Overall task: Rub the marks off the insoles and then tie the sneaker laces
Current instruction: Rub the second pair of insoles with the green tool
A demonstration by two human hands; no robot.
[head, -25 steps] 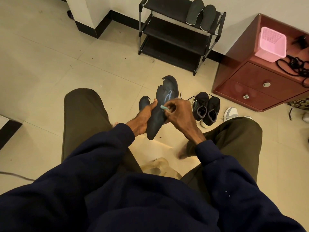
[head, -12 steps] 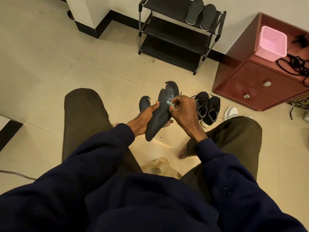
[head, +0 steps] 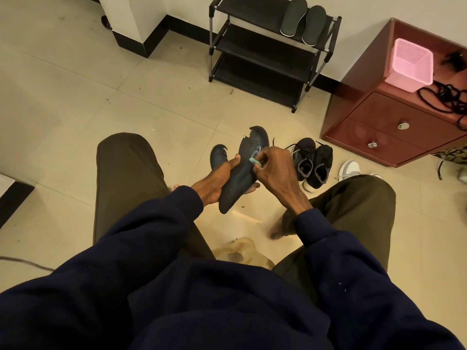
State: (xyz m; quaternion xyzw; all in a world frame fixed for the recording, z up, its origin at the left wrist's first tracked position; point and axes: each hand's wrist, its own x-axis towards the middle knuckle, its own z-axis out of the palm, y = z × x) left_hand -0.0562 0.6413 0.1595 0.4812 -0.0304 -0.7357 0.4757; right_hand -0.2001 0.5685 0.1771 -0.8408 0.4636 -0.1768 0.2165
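My left hand (head: 214,183) grips a dark insole (head: 246,170) with a ragged toe edge, held up between my knees. A pale looped mark (head: 255,150) shows on its upper part. My right hand (head: 274,170) pinches a small teal eraser (head: 253,161) against the insole just below that mark. A second dark insole (head: 219,157) shows behind my left hand, partly hidden. A pair of black sneakers (head: 312,161) with loose laces stands on the floor to the right of my hands.
A black shoe rack (head: 255,50) with two grey insoles (head: 303,20) stands at the wall. A red drawer cabinet (head: 394,122) with a pink basket (head: 409,64) and black cords is at right. A white sneaker (head: 350,169) lies near my right knee.
My right hand with the eraser slid up the insole towards the mark, then came slightly back down. My left hand kept its hold on the insole.
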